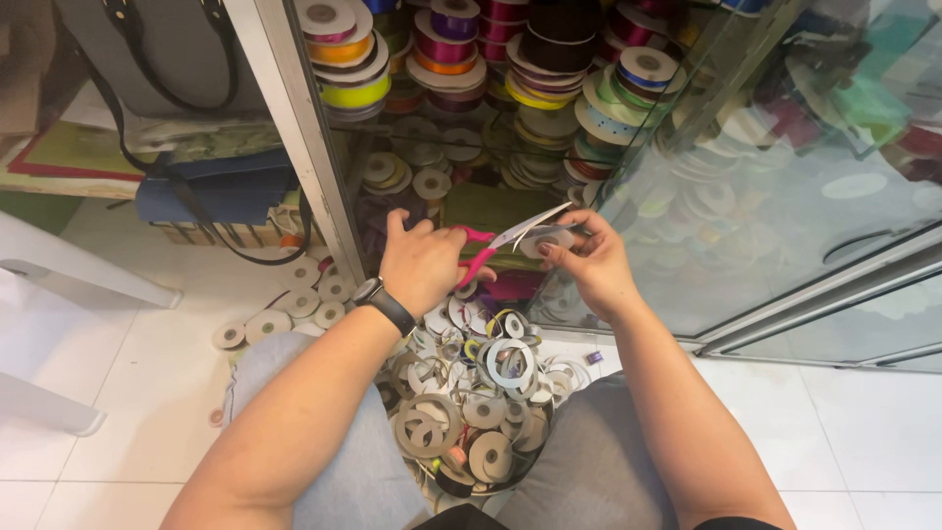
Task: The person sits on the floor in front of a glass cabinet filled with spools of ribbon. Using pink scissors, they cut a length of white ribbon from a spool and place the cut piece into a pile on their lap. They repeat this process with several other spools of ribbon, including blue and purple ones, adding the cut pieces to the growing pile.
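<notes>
A: Entry, head view. What do the containers hold?

B: I log a glass cabinet [324, 167] with its door [785, 196] swung open. The upper shelf carries stacked ribbon spools [446, 39] in orange, yellow, purple, dark red, blue and green. The lower shelf holds flatter, paler spools [402, 172]; I cannot tell their colours through the glare. Below, between the person's knees, sits a heap of empty cardboard rings [471, 412]; whether a bin or bag lies under them I cannot tell. More empty rings [294, 304] lie on the white tile floor [118, 373] to the left.

A: Grip status?

B: Left hand [424, 263], watch on the wrist, is closed through the pink handles of the scissors [505, 240]. The blades stand slightly parted, pointing up and right. Right hand [589, 260] pinches a small pale spool [548, 238] between thumb and fingers, closed on it. The blades reach to that spool; contact I cannot confirm.

A: Location of both?

B: Held in front of the lower shelf, above the heap.
</notes>
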